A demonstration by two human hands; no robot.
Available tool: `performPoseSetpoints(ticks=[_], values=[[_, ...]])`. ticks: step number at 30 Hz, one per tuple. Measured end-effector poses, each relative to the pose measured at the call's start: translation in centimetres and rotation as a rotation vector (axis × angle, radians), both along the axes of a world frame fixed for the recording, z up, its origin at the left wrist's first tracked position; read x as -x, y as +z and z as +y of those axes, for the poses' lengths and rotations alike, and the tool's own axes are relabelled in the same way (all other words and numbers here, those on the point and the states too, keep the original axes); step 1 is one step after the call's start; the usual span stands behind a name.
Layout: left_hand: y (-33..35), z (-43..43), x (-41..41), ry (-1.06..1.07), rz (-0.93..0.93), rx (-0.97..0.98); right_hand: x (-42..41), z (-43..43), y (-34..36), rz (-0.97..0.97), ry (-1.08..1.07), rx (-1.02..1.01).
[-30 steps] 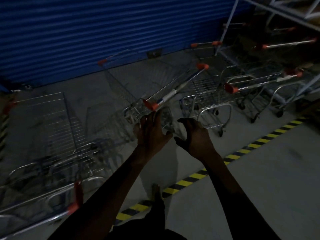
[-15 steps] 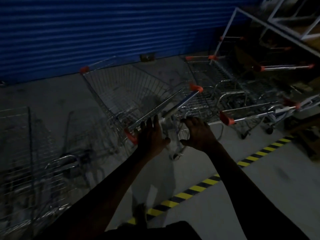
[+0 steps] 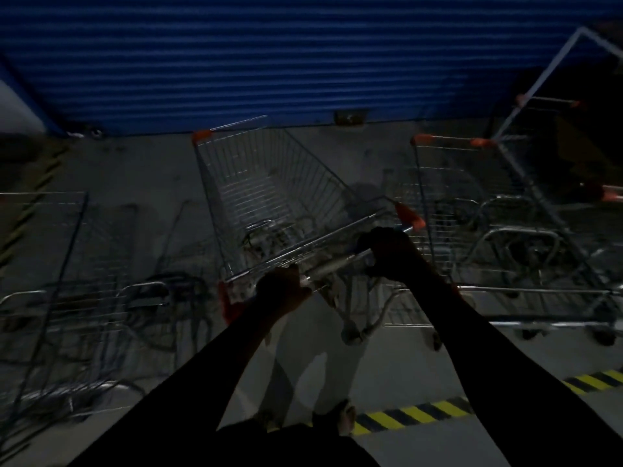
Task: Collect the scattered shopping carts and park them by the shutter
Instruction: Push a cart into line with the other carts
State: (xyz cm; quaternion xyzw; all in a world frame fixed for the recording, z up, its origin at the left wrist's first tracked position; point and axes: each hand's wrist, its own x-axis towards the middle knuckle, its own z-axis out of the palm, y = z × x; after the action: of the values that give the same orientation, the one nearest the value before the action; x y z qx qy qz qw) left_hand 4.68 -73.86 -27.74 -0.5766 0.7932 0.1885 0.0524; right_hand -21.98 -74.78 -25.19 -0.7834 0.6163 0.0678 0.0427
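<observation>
A wire shopping cart (image 3: 269,197) with orange corner caps stands in front of me, its nose toward the blue shutter (image 3: 269,55). My left hand (image 3: 283,293) grips the left part of its handle bar (image 3: 332,264), and my right hand (image 3: 391,252) grips the right part. The cart sits at a slant, its handle higher on the right. Another cart (image 3: 478,210) is parked to its right, and a third cart (image 3: 57,264) stands at the left.
More carts with orange handles (image 3: 546,102) are nested at the far right beside a white metal frame (image 3: 553,75). A yellow-black floor stripe (image 3: 421,414) runs under my feet. Bare concrete floor (image 3: 135,170) lies between the carts and the shutter.
My hands have gone from hovering with spread fingers to closed around the cart's handle. The cart has swung round to face the shutter more squarely, between the parked carts.
</observation>
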Motion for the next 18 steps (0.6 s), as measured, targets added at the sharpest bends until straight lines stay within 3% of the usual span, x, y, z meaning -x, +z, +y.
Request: performPoseSetpoints(ticks=[5, 9, 12, 14, 16, 18], values=[[-1.1, -0.7, 1.2, 0.097, -0.117, -0.029, 1.0, -3.4, -1.5, 0.076, 0.118, -0.052], [-0.5, -1.8, 0.9, 0.129, -0.163, 0.113, 1.1, -6.5, -2.4, 0.083, 0.132, -0.171], [-0.9, -4.1, -0.3, 0.053, -0.233, 0.112, 0.5, -8.9, -3.6, 0.050, 0.284, 0.069], [-2.2, -6.5, -2.0, 0.034, -0.237, 0.154, 0.4, -10.9, -4.4, -0.105, 0.293, 0.242], [-2.1, -9.1, -3.2, -0.004, -0.220, 0.205, -1.3, -12.4, -4.4, -0.112, 0.298, 0.297], [-0.5, -12.0, -4.1, -0.004, -0.138, 0.179, -3.1, -14.6, -4.2, -0.141, 0.270, 0.153]])
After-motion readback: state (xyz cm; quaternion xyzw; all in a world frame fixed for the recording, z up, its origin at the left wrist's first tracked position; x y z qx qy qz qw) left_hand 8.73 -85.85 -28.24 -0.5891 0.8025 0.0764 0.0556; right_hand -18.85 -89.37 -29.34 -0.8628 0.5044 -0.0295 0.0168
